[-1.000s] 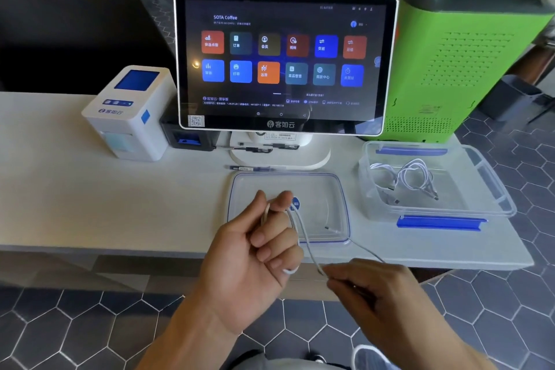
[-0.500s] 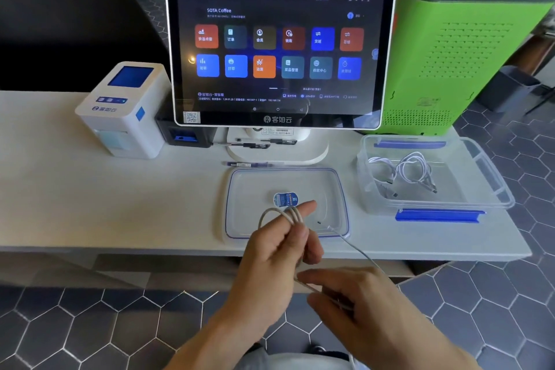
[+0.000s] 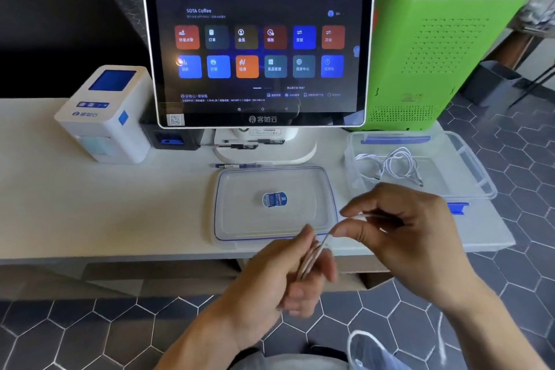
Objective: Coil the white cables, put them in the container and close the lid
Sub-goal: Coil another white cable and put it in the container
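The white cable point(image 3: 313, 252) is light, thin and limp; judged springy, its loops need pinching where they bunch. The left hand point(image 3: 288, 276) curls around the gathered coil, just below the lid point(image 3: 271, 221) on the tabletop point(image 3: 90, 204). The right hand point(image 3: 399, 228) pinches the cable's free end. Beyond it, the container point(image 3: 468, 177) holds coiled cables point(image 3: 390, 164).

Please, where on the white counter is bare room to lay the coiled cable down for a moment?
The widest bare patch of the white counter lies left of the clear flat lid, in front of the white receipt printer. It is crowded near the clear plastic container and the touchscreen stand.
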